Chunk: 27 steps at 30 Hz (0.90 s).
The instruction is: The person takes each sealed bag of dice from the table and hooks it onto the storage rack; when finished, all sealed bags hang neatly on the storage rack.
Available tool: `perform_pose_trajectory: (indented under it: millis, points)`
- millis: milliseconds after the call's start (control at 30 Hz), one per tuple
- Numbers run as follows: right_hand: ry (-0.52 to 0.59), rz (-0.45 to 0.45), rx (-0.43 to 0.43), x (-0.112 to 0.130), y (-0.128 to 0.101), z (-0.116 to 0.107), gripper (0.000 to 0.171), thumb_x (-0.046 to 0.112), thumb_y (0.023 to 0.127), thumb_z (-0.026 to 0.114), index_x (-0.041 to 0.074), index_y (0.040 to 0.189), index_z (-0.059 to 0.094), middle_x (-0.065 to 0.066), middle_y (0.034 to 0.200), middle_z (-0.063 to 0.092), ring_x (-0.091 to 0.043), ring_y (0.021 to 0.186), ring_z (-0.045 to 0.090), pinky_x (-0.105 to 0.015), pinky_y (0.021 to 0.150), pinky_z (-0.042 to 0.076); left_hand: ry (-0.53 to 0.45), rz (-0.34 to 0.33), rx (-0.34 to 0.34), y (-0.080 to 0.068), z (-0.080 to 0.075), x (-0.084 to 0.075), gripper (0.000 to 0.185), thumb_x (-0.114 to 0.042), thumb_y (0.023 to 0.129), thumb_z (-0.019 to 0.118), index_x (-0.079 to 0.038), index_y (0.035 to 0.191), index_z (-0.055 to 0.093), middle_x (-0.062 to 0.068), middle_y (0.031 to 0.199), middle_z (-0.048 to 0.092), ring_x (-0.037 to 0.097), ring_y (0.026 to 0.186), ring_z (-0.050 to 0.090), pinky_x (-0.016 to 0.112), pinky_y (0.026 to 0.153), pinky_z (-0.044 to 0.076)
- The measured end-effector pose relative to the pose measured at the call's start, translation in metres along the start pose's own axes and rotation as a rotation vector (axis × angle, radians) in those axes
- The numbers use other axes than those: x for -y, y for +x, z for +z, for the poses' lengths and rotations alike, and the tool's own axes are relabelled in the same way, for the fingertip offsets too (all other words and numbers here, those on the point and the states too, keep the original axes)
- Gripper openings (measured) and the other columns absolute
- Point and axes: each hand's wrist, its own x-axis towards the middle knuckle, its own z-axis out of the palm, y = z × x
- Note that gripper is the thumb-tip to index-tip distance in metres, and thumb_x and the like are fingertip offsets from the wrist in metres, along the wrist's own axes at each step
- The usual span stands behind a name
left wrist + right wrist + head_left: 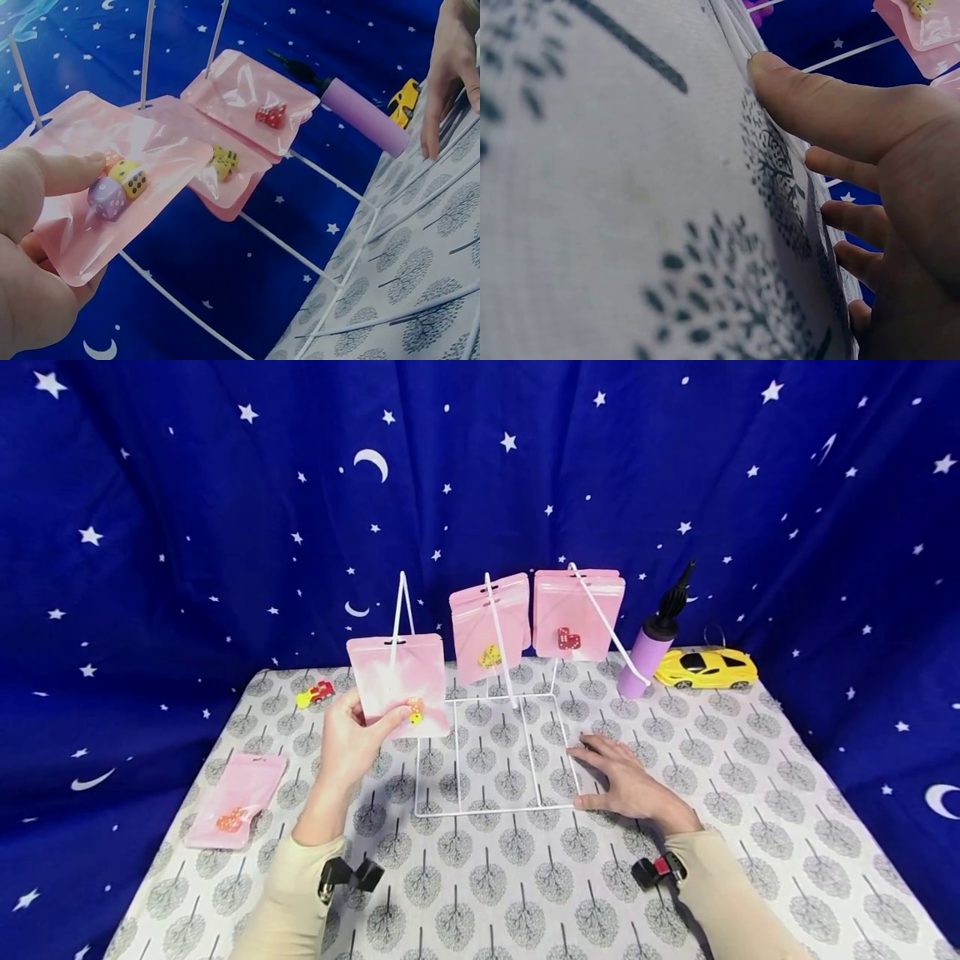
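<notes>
Up near the middle of the table (750,793), the left hand (352,743) pinched the lower edge of a pink pouch (399,672) between thumb and fingers; the pouch hung on the leftmost prong of the white wire rack (491,752), and dice showed through its clear front. From the left wrist view, a yellow die and a purple one lay inside, just beside the thumb (56,176). The right hand (626,781) lay flat and relaxed on the cloth at the rack's front right corner, fingers straight, touching the base wire and holding nothing. A second pouch (489,625) with yellow dice hung on the middle prong, and a third pouch (577,614) with red dice on the right prong. Toward the table's left edge lay a loose pouch (236,797) with orange dice. Near the far edge a small toy car (315,693) sat at the left, and a purple hand pump (652,647) leaned just beside a yellow toy car (705,668) at the far right.
</notes>
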Motion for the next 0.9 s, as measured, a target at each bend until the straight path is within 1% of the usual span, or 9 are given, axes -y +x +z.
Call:
perform_pose_trajectory:
  millis: [167,300,367,433,533,667,800,900]
  points:
    - [0.003,-0.008,-0.01,0.0,-0.001,0.001,0.085,0.051,0.075,0.077,0.011,0.144,0.047,-0.025,0.155,0.029,-0.05,0.141,0.023,-0.072,0.112,0.013,0.005,0.013,0.004,0.009,0.0,0.001,0.034,-0.008,0.077,0.082,0.003,0.106,0.067,0.019,0.096,0.073,0.007,0.073,0.068,0.02,0.062,0.057]
    - [-0.004,-0.006,-0.008,-0.001,-0.001,0.002,0.085,0.053,0.076,0.076,0.012,0.144,0.047,-0.026,0.155,0.028,-0.05,0.142,0.023,-0.071,0.112,0.013,0.012,-0.011,0.003,0.015,0.001,0.001,0.036,-0.011,0.078,0.082,0.002,0.108,0.067,0.021,0.1,0.072,0.008,0.075,0.067,0.02,0.064,0.057]
    - [-0.006,-0.004,-0.007,-0.001,-0.001,0.002,0.085,0.053,0.076,0.076,0.012,0.144,0.047,-0.026,0.155,0.028,-0.05,0.142,0.022,-0.071,0.112,0.013,0.012,-0.026,0.0,0.018,0.002,0.002,0.037,-0.012,0.077,0.082,0.001,0.109,0.067,0.02,0.101,0.072,0.008,0.076,0.067,0.02,0.064,0.056]
    - [-0.003,-0.005,-0.008,-0.001,-0.001,0.002,0.085,0.053,0.076,0.076,0.012,0.144,0.047,-0.026,0.155,0.028,-0.05,0.142,0.022,-0.071,0.112,0.013,0.016,-0.038,-0.003,0.022,0.003,0.003,0.038,-0.013,0.077,0.083,0.0,0.109,0.067,0.018,0.101,0.072,0.009,0.074,0.065,0.02,0.061,0.054]
    - [-0.001,-0.012,-0.013,0.0,-0.001,0.002,0.084,0.051,0.075,0.077,0.011,0.144,0.047,-0.026,0.155,0.029,-0.051,0.141,0.023,-0.071,0.112,0.013,0.028,-0.048,-0.009,0.025,0.004,0.005,0.037,-0.014,0.077,0.083,0.0,0.108,0.068,0.014,0.097,0.072,0.009,0.069,0.06,0.019,0.055,0.05]
    - [-0.001,-0.018,-0.015,0.0,-0.001,0.002,0.084,0.048,0.075,0.078,0.011,0.143,0.047,-0.026,0.154,0.029,-0.051,0.141,0.023,-0.072,0.112,0.013,0.034,-0.059,-0.005,0.03,0.006,0.006,0.038,-0.017,0.077,0.083,-0.002,0.108,0.068,0.009,0.094,0.073,0.008,0.067,0.057,0.019,0.053,0.047]
    - [-0.001,-0.016,-0.015,0.001,-0.001,0.001,0.083,0.048,0.075,0.078,0.011,0.143,0.047,-0.026,0.154,0.029,-0.051,0.141,0.023,-0.072,0.112,0.013,0.027,-0.055,-0.002,0.036,0.007,0.008,0.04,-0.02,0.077,0.083,-0.003,0.11,0.067,0.009,0.097,0.072,0.009,0.067,0.057,0.019,0.053,0.047]
    - [0.0,-0.017,-0.018,0.001,-0.001,0.001,0.084,0.048,0.075,0.078,0.011,0.143,0.048,-0.026,0.154,0.029,-0.051,0.141,0.023,-0.072,0.111,0.013,0.028,-0.049,-0.008,0.04,0.008,0.01,0.042,-0.02,0.076,0.084,-0.003,0.111,0.067,0.009,0.098,0.073,0.008,0.07,0.059,0.019,0.056,0.05]
